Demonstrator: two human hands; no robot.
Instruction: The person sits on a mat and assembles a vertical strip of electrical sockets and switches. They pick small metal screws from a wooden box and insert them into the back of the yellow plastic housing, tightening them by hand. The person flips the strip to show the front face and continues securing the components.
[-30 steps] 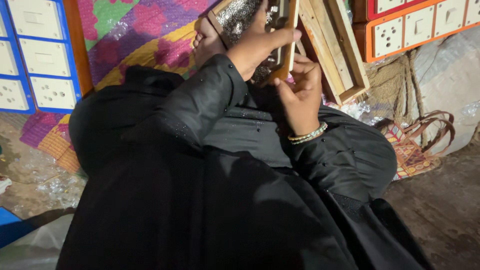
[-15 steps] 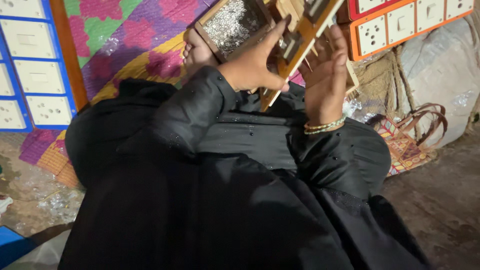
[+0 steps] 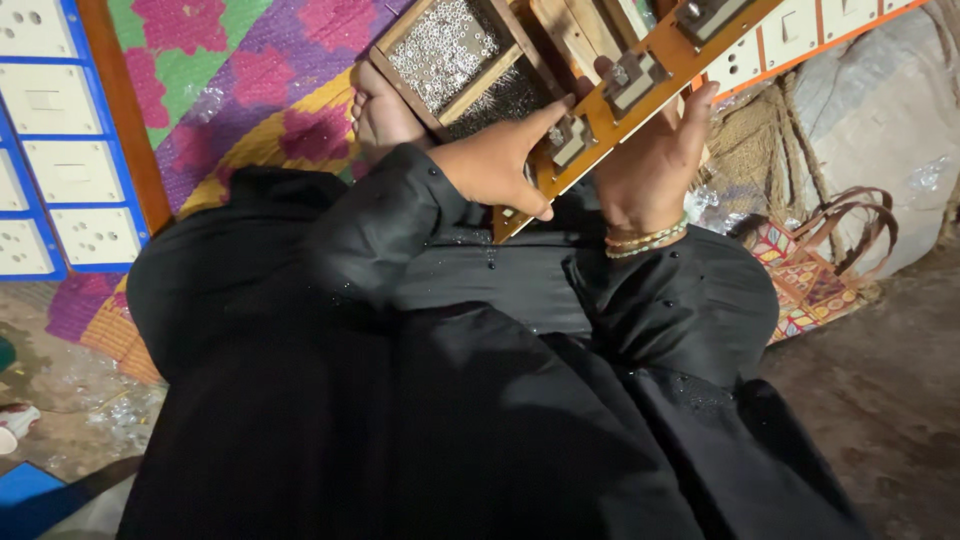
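With the left hand point(image 3: 495, 165) and right hand point(image 3: 650, 165) clamped on the tilted wooden board point(image 3: 640, 85) above the lap, a loosened grip could drop it onto the screw tray point(image 3: 455, 50).

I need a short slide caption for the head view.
Both hands, left hand and right hand, hold an orange switchboard panel.

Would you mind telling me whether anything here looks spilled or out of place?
Small shiny bits lie scattered on the floor at lower left, as if spilled. The wooden switch board is merely tilted between left hand and right hand.
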